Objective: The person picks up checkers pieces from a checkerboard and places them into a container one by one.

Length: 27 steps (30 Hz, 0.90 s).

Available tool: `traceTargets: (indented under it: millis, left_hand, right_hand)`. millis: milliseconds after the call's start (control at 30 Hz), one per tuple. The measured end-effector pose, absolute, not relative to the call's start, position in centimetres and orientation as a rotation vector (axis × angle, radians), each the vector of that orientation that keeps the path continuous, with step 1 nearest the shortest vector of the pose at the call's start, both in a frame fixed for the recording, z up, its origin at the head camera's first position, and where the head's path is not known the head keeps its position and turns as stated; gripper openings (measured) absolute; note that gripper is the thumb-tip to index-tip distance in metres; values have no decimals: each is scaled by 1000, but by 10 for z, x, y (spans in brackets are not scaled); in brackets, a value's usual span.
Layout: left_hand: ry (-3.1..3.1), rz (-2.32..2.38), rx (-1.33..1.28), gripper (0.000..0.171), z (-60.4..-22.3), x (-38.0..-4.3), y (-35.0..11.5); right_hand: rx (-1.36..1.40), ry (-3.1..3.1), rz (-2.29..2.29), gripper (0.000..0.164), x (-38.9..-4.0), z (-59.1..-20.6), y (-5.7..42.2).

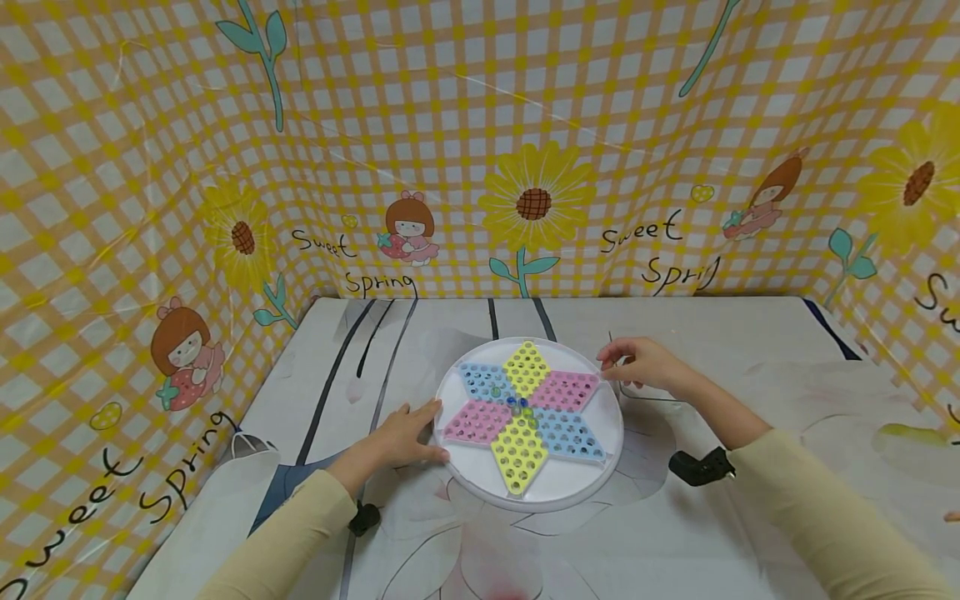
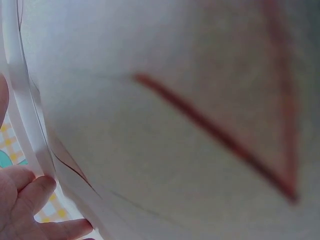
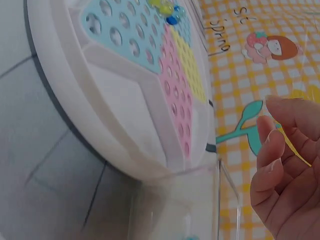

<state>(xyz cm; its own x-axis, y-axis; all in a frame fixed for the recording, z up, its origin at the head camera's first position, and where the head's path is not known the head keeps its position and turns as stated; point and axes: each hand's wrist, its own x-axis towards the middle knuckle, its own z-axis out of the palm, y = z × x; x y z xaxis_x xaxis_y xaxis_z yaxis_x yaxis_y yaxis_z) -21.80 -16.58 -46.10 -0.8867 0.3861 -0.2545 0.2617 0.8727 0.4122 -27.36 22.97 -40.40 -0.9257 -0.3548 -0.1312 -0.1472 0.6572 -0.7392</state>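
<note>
A round white Chinese checkers board lies on the table, its six-pointed star of yellow, pink and blue perforated sections facing up. A few glass marbles, blue and greenish, sit around the star's centre. My left hand touches the board's left rim with fingers spread; its wrist view shows fingertips along the white edge. Past the right rim, my right hand hovers with loosely bent fingers, and no object shows between them. A clear plastic box stands beside the board below that hand, something teal partly visible inside.
A pale printed cloth with dark stripes covers the table. Yellow checked fabric hangs behind and at both sides. A black wrist strap piece hangs by the right sleeve, another dark piece by the left sleeve.
</note>
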Motion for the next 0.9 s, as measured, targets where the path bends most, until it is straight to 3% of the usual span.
traceTargets:
  millis: [567, 900]
  left_hand:
    - [2712, 541, 476, 89, -458, -217, -166]
    - [2712, 526, 489, 89, -460, -219, -167]
  right_hand:
    - [-488, 2475, -1127, 35, -270, -424, 172]
    - [-477, 2418, -1116, 27, -268, -436, 149]
